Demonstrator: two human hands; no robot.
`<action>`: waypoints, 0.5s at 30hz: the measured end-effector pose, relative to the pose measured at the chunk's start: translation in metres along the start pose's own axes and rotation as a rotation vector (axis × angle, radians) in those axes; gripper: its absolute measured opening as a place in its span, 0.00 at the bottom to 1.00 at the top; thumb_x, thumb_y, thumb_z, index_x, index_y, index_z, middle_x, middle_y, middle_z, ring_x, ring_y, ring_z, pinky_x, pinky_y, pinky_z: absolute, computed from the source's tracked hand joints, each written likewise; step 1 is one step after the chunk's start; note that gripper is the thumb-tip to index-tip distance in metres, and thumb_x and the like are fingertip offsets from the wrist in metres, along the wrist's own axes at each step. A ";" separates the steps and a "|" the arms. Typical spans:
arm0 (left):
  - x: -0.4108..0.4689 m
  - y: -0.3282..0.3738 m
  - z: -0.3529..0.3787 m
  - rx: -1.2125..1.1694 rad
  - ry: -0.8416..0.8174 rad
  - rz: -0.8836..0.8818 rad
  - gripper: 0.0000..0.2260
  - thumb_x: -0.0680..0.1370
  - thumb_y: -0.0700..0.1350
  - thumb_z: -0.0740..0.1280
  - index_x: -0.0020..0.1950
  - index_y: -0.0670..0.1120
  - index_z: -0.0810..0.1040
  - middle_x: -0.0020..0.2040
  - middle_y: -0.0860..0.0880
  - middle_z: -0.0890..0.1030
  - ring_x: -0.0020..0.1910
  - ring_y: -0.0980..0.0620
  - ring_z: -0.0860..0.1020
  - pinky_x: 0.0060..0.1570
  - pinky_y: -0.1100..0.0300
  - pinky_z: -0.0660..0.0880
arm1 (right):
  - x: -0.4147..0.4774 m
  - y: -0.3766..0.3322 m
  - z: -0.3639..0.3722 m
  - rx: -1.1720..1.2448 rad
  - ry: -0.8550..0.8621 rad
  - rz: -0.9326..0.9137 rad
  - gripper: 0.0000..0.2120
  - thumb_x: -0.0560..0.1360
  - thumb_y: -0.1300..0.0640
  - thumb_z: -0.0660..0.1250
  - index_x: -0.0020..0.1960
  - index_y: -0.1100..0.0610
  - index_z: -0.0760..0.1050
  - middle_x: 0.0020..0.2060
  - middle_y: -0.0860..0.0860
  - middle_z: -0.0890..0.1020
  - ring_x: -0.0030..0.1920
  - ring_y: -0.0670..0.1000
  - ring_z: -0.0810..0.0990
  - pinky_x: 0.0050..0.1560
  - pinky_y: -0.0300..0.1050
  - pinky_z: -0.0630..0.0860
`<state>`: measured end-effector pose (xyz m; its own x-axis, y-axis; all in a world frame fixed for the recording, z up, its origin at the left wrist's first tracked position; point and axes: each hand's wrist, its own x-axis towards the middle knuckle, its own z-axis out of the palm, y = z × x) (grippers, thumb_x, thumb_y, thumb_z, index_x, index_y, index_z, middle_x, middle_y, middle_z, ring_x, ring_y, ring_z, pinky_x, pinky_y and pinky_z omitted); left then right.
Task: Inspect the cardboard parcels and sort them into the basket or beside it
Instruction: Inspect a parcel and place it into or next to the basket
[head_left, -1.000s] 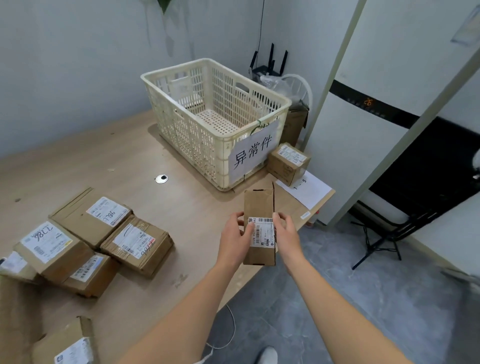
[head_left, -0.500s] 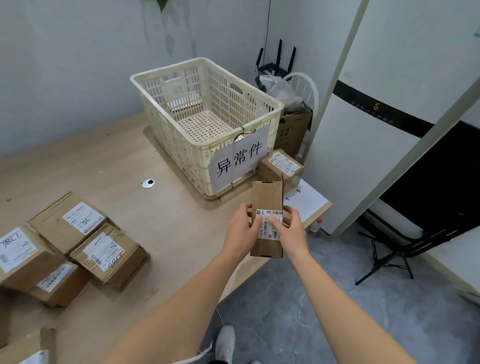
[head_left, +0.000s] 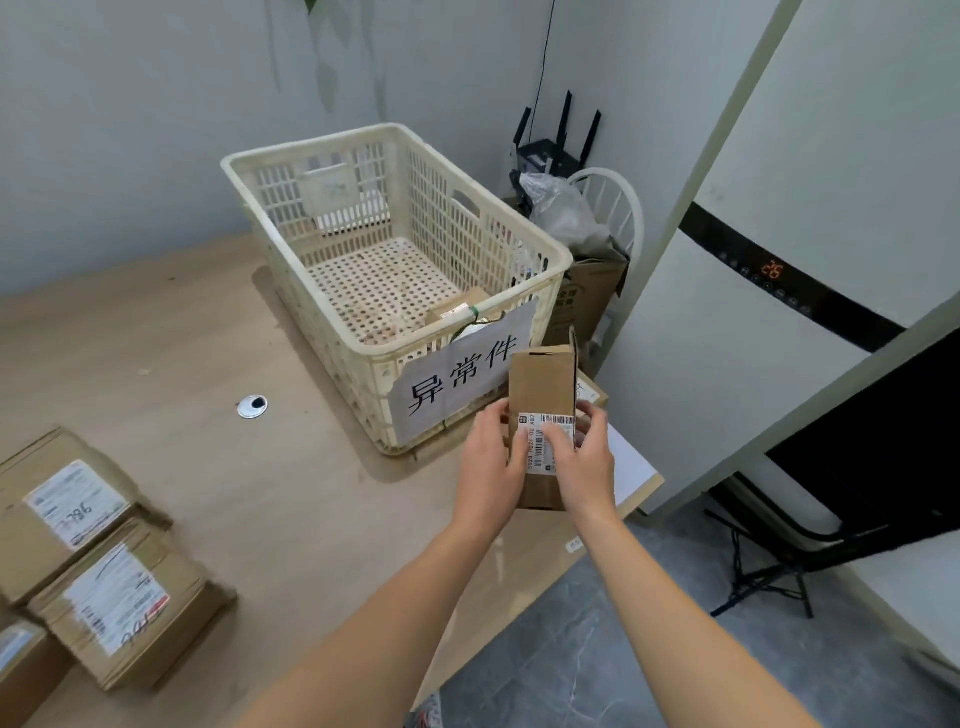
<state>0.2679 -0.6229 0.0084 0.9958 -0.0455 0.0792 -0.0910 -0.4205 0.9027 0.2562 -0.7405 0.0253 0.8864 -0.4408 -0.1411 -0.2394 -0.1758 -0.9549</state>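
Note:
A narrow cardboard parcel (head_left: 540, 384) with a barcode label is held upright over the table's right corner. My left hand (head_left: 491, 462) grips its left side and my right hand (head_left: 584, 465) grips its right side, thumb on the label. Just behind stands a cream plastic basket (head_left: 519, 234) with a paper sign (head_left: 462, 382); one small parcel (head_left: 454, 309) lies in its near corner. Another parcel (head_left: 592, 392) right of the basket is mostly hidden behind the held one.
Three labelled parcels lie at the table's left edge, among them a flat one (head_left: 57, 509) and a taped one (head_left: 124, 603). A metal cable grommet (head_left: 252, 406) sits in the wooden table (head_left: 208, 338). White paper (head_left: 628, 462) lies at the corner; a white appliance (head_left: 779, 208) stands right.
Both hands have carried the parcel forward and up, closer to the basket's sign. My view has tilted down, so the basket's floor and the parcel inside show.

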 end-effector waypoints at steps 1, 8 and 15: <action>0.013 0.006 -0.001 -0.006 0.032 0.039 0.17 0.86 0.48 0.62 0.74 0.49 0.70 0.65 0.52 0.77 0.60 0.55 0.77 0.63 0.52 0.77 | 0.010 -0.010 0.004 0.012 0.011 -0.035 0.19 0.80 0.53 0.69 0.67 0.44 0.67 0.57 0.47 0.82 0.55 0.46 0.82 0.52 0.45 0.82; 0.109 0.047 -0.029 -0.094 0.214 0.148 0.20 0.86 0.52 0.59 0.77 0.48 0.68 0.68 0.51 0.76 0.65 0.50 0.77 0.65 0.45 0.76 | 0.095 -0.104 0.028 -0.054 -0.018 -0.312 0.22 0.79 0.52 0.71 0.70 0.49 0.69 0.55 0.44 0.82 0.50 0.32 0.80 0.48 0.29 0.77; 0.209 0.072 -0.078 -0.142 0.340 -0.022 0.21 0.86 0.53 0.57 0.77 0.46 0.71 0.70 0.49 0.77 0.68 0.51 0.75 0.71 0.47 0.73 | 0.185 -0.179 0.086 -0.090 -0.271 -0.374 0.24 0.79 0.50 0.72 0.73 0.52 0.70 0.57 0.46 0.81 0.52 0.39 0.82 0.51 0.37 0.81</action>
<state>0.4697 -0.5918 0.1225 0.9452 0.2761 0.1740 -0.0917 -0.2871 0.9535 0.4974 -0.7147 0.1475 0.9870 -0.0887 0.1342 0.0939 -0.3597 -0.9283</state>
